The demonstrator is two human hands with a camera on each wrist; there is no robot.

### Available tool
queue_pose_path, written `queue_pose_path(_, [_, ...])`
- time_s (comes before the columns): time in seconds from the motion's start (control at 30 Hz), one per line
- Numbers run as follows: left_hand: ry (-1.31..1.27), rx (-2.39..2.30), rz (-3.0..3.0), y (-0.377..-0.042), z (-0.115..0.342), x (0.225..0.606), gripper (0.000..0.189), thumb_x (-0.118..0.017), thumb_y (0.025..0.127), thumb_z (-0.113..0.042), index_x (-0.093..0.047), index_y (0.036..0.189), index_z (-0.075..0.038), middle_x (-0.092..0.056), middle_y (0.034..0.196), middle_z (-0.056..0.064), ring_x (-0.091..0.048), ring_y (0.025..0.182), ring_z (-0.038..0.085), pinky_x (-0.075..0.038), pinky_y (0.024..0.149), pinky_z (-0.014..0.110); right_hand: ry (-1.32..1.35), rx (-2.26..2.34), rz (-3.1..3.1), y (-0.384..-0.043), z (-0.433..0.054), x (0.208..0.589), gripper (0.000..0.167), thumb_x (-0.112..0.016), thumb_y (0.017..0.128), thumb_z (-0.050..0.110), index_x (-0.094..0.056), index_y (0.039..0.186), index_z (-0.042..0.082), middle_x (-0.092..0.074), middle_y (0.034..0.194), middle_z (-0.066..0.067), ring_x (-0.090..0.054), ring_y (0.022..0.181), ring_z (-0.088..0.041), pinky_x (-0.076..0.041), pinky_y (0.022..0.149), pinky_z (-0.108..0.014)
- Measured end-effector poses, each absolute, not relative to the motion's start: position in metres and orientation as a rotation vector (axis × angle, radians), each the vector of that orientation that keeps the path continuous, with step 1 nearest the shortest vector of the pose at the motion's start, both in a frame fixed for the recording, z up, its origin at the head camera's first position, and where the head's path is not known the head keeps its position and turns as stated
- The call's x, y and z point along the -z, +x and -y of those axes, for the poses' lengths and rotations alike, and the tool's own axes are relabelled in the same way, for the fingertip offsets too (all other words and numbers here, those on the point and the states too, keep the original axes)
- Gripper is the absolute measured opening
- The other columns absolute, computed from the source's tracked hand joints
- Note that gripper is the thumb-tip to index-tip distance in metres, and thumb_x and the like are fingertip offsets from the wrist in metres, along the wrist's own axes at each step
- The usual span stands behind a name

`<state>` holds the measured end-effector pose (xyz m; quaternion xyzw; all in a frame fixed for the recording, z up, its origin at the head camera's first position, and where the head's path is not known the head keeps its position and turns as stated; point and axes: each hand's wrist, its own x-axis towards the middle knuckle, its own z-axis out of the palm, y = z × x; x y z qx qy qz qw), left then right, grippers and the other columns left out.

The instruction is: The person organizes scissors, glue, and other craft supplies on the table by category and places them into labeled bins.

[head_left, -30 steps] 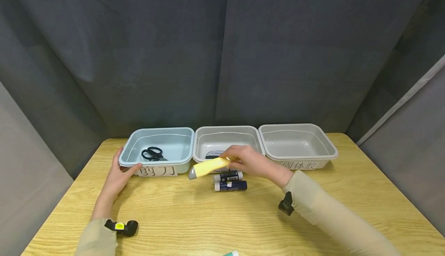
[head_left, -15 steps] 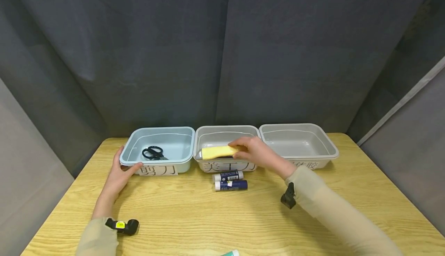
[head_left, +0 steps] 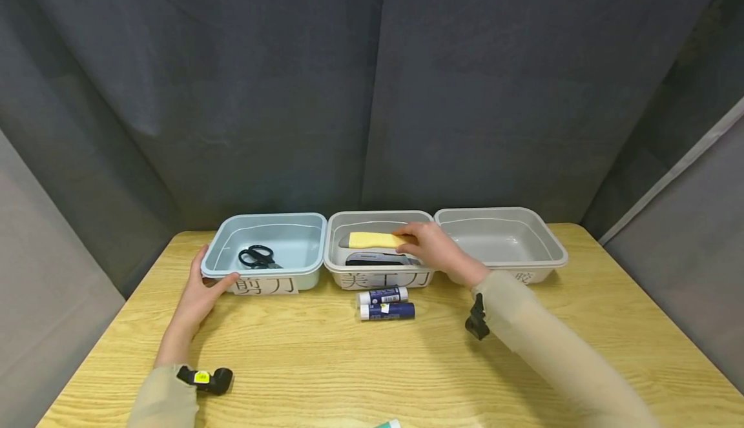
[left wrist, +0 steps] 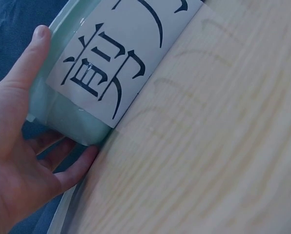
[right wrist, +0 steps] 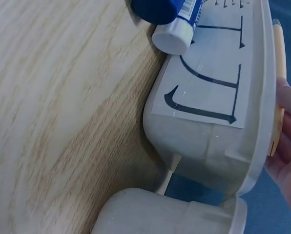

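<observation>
We are observing the right hand point(head_left: 433, 247) pinching a yellow utility knife with a grey tip point(head_left: 372, 240) at its right end, between thumb and fingers. The yellow knife is hanging roughly level over the grey plastic middle bin point(head_left: 380, 221); we are finding no view that settles whether it is touching the bin. A grey-and-black utility knife point(head_left: 374, 259) is lying inside, nearer the front wall. We are seeing the left hand point(head_left: 197, 295) gripping the near left corner of a pale blue plastic bin point(head_left: 296, 237), in which black-handled scissors point(head_left: 256, 257) are lying. Two white-and-dark-blue cylindrical glue sticks point(head_left: 387, 312) are resting side by side on the light wooden surface point(head_left: 320, 357), just before the middle bin.
</observation>
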<state>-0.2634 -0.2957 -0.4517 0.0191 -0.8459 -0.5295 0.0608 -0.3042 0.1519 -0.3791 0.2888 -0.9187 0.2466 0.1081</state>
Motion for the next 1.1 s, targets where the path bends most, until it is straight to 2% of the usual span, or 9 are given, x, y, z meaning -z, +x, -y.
queue_pose_path(1.1, [0.045,1.6,2.551,-0.265,0.298,0.454,0.097,-0.064,0.083,-0.035,0.008,0.146,-0.021,-0.005,0.152,0.016,-0.015,0.134,0.038,-0.012,0.107,0.058,0.738,-0.492,2.945,-0.338,-0.133,0.4,0.027,-0.07,0.079,0.016,-0.068,0.102,0.002,-0.069,0.097,-0.01,-0.063,0.09,-0.022,-0.05,0.08,-0.034])
